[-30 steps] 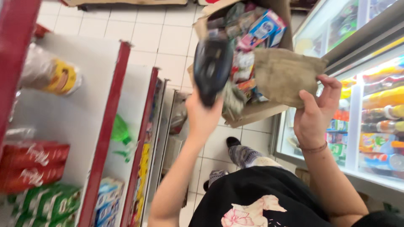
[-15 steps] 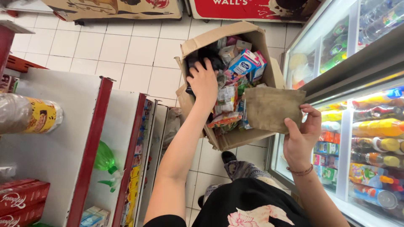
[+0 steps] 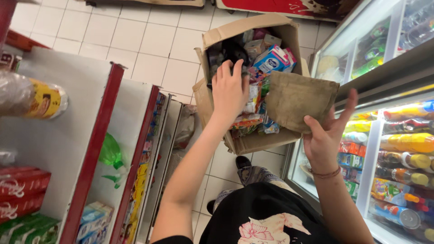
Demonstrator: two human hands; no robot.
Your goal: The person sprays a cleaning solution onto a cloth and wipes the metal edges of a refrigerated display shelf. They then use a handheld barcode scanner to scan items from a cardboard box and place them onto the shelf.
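Between the shelves and the cooler, a cardboard box [image 3: 246, 140] of snack packets stood on the floor. Left hand [image 3: 229, 88] lay flat on its contents, gripping nothing; right hand [image 3: 326, 135] pinched the box flap [image 3: 296, 99].

A small grocery shop aisle: red-edged shelves [image 3: 90, 149] stocked with packaged goods on one side, a glass-door drinks fridge [image 3: 402, 149] full of bottles opposite, white tiled floor [image 3: 149, 40].
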